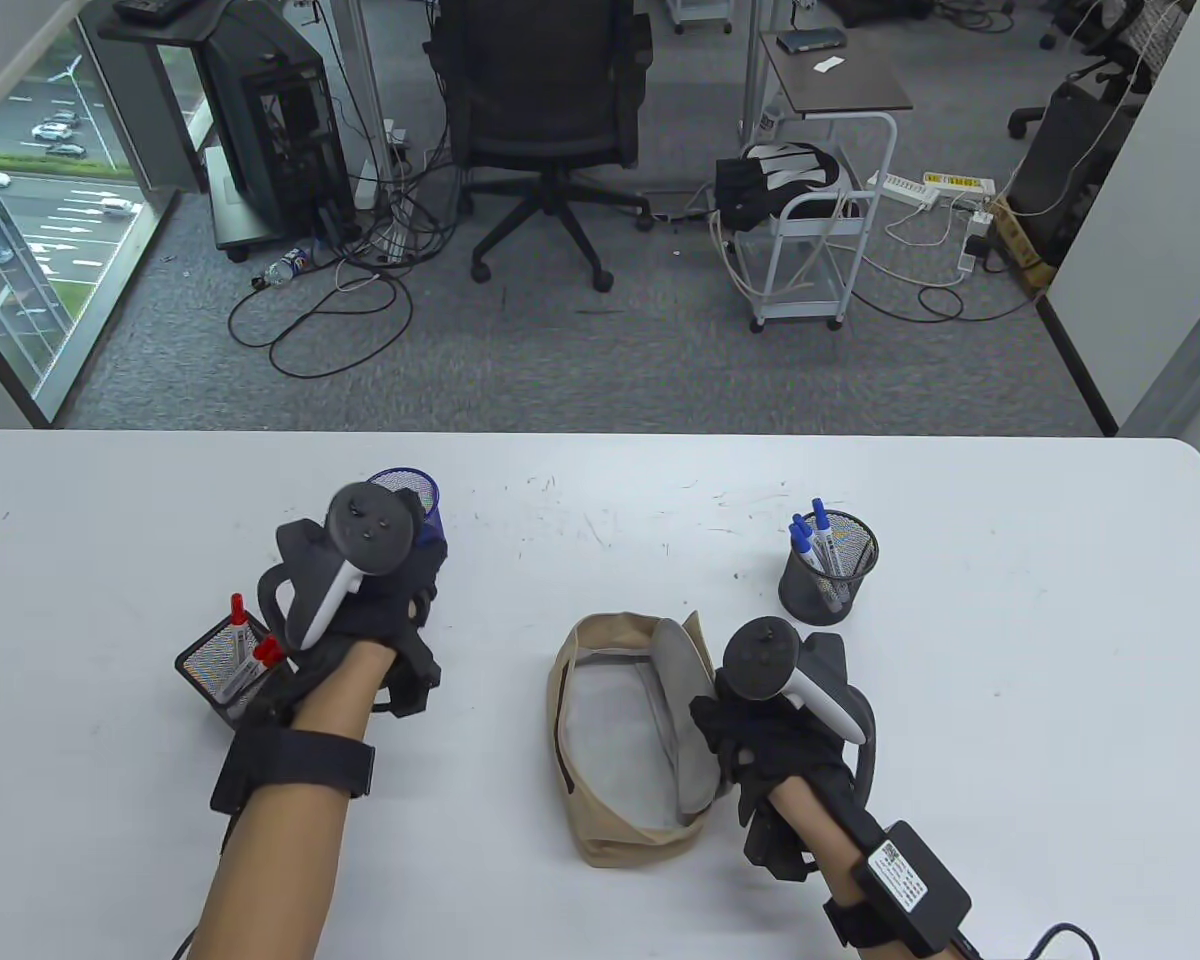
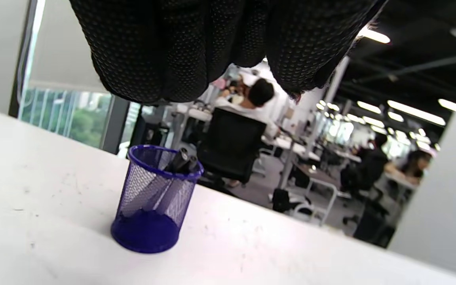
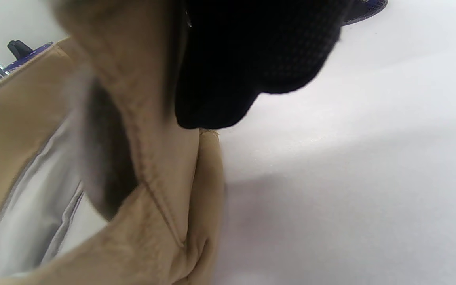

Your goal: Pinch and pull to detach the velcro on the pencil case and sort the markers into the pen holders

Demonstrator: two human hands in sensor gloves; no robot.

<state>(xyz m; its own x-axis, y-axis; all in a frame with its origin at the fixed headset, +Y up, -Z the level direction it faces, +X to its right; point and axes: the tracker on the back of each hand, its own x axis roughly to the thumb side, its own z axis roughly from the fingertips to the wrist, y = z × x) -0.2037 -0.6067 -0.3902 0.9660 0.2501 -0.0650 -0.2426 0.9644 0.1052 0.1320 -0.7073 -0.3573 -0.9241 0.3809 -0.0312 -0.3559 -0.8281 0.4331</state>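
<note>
The tan pencil case (image 1: pixel 610 830) lies open at the table's front centre, its grey lining showing and no marker visible inside. My right hand (image 1: pixel 735 735) pinches its right edge beside the raised flap; in the right wrist view a gloved finger (image 3: pixel 247 59) presses on the tan fabric (image 3: pixel 164 158). My left hand (image 1: pixel 425 575) hovers just in front of the purple mesh holder (image 1: pixel 412 492), fingers (image 2: pixel 180 47) hanging and holding nothing. That holder (image 2: pixel 154 198) contains black markers (image 2: pixel 182 160). Red markers (image 1: pixel 250 660) stand in a square black holder (image 1: pixel 205 665), and blue markers (image 1: pixel 820 545) in a round black holder (image 1: pixel 830 590).
The white table (image 1: pixel 1010 700) carries faint pen marks. Its far edge runs across the middle of the table view. Beyond it on the floor are an office chair (image 1: pixel 545 100), a white cart (image 1: pixel 810 250) and loose cables.
</note>
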